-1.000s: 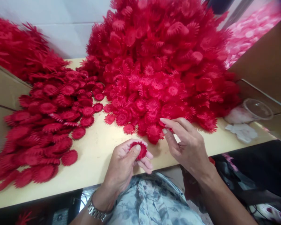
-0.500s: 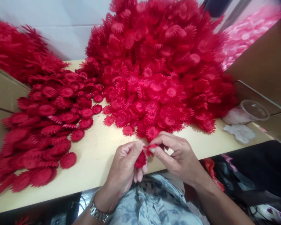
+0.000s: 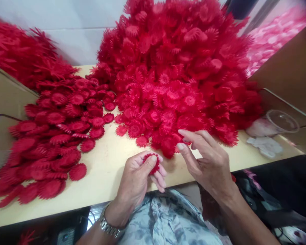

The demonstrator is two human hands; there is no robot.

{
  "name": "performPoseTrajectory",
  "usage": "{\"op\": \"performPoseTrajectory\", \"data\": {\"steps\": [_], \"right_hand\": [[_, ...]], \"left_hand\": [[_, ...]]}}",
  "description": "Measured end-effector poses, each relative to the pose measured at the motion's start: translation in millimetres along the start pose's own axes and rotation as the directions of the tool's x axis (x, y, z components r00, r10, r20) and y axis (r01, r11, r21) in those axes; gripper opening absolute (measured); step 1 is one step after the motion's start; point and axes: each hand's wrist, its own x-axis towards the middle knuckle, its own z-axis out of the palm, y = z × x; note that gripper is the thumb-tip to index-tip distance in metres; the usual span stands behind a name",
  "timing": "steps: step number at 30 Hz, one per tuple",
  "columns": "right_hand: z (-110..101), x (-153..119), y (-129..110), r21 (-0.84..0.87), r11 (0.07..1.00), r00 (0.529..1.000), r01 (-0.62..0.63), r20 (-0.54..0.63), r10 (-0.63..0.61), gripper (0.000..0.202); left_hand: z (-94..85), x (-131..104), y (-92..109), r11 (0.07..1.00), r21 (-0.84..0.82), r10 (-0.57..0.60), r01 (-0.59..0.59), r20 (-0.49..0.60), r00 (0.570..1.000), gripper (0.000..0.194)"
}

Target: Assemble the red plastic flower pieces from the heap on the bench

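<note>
Left hand is pinching a frilly red disc. Right hand is hovering, kinda spread, by the big red pile's near edge.

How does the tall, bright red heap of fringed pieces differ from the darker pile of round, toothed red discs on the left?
The bright heap towers, while the darker pile spreads low. The heap's pieces look thin and frilly; the pile's discs look thicker, more compact. Both are red and rest on the pale yellow table.
</note>
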Motion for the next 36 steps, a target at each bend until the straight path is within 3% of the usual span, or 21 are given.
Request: {"op": "performPoseTrajectory", "data": {"steps": [3,6,12,16,22,29,33,36], "right_hand": [[-0.8,-0.5,-12.4,0.180,0.984,0.998,0.001,0.064,-0.013,0.013],[2.0,-0.5,-21.1,0.357,0.931,0.978,-0.077,0.211,0.000,0.016],[3.2,-3.0,-22.9,0.484,0.837,0.928,-0.255,0.365,0.072,0.011],[0.8,-4.3,-20.9,0.434,0.883,0.961,-0.178,0.271,0.060,0.011],[-4.2,1.1,-1.6,0.130,0.990,0.999,-0.046,-0.007,0.047,0.010],[0.9,3.3,18.7,-0.183,0.983,1.000,0.015,0.018,-0.012,0.021],[-5.8,-2.2,16.6,-0.126,0.992,1.000,-0.004,0.006,0.004,0.016],[-17.1,-10.3,14.6,-0.007,1.000,0.997,-0.006,0.078,0.007,0.007]], "left_hand": [[1.5,0.5,-0.9,1.000,0.018,0.011,-0.012,0.035,0.999,0.023],[2.6,-0.2,-2.2,0.999,0.039,0.016,-0.019,0.066,0.998,0.028],[1.8,1.2,-5.5,0.996,0.091,0.008,-0.011,0.031,0.999,0.038],[1.6,0.9,-6.8,0.992,0.123,-0.014,0.004,0.074,0.997,0.043],[-3.4,-0.2,-0.9,0.998,0.063,-0.019,0.016,0.040,0.999,0.032],[-4.2,-2.3,7.8,0.997,-0.063,0.050,-0.045,0.071,0.996,0.019],[-5.9,-1.4,5.0,0.996,0.002,0.089,-0.089,-0.010,0.996,0.006],[-9.1,-2.2,4.6,0.992,0.029,0.124,-0.123,-0.052,0.991,0.003]]}}
